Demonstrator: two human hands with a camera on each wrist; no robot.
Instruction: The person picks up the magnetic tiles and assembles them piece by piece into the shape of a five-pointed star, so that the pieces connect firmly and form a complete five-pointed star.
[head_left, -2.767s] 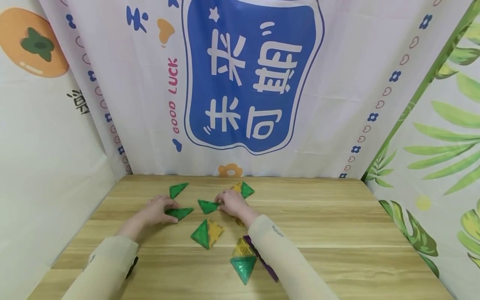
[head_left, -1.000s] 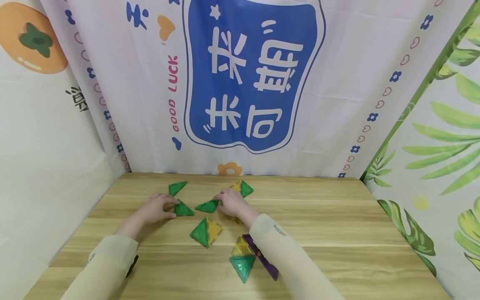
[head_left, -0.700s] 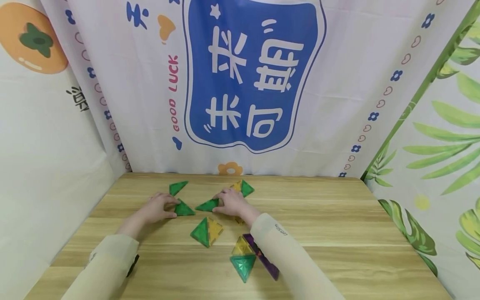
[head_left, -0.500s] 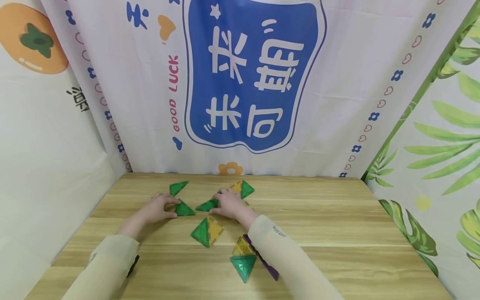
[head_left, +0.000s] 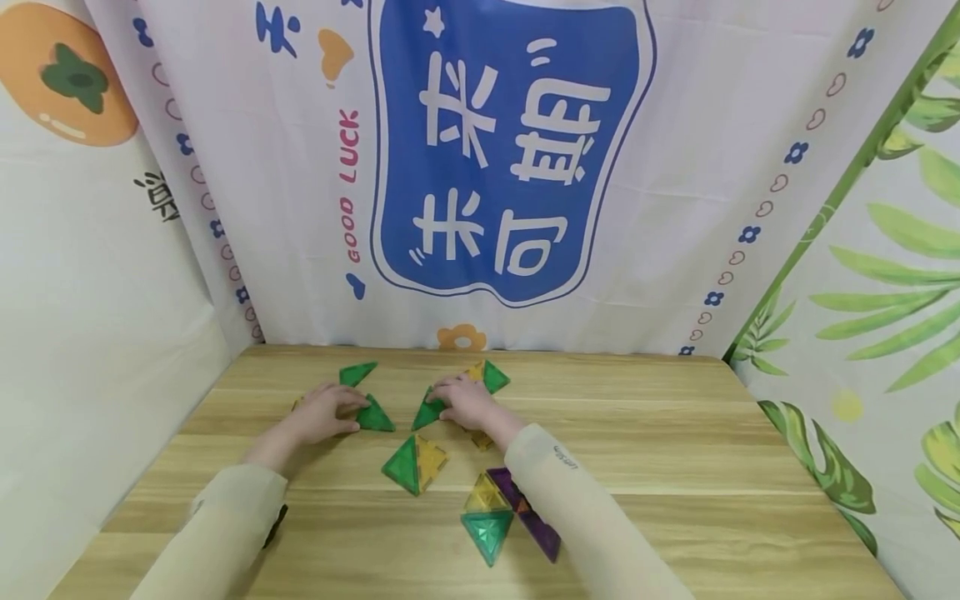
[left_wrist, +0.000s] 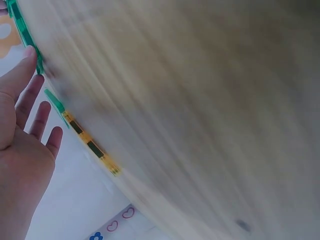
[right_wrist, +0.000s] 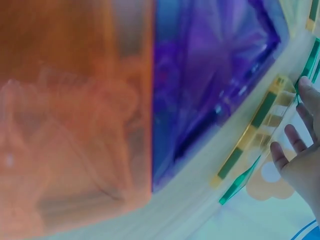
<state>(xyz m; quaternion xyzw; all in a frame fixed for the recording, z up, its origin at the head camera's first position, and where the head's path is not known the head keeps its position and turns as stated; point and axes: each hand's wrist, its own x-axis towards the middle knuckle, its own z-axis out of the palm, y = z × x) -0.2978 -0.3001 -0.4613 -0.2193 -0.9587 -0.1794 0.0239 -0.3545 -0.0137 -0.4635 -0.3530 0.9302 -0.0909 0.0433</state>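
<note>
Around the middle of the wooden table, two translucent green triangular magnetic tiles face each other with a gap between them. My left hand holds the left green tile at its edge, between thumb and fingertips. In the left wrist view the thumb and index finger meet the edge of this green tile, while the other fingers extend apart. My right hand grips the right green tile, partly covering it. The right wrist view has its fingertips at the edge of a green tile.
Behind the hands lie a green tile and a yellow-green pair. Nearer are a green-yellow pair, a yellow tile, a teal tile and purple tiles. A patterned cloth hangs behind the table.
The right hand has turned its green tile from lying sideways to slanting upward and shifted it right. The left hand has turned its own tile and nudged it slightly right.
</note>
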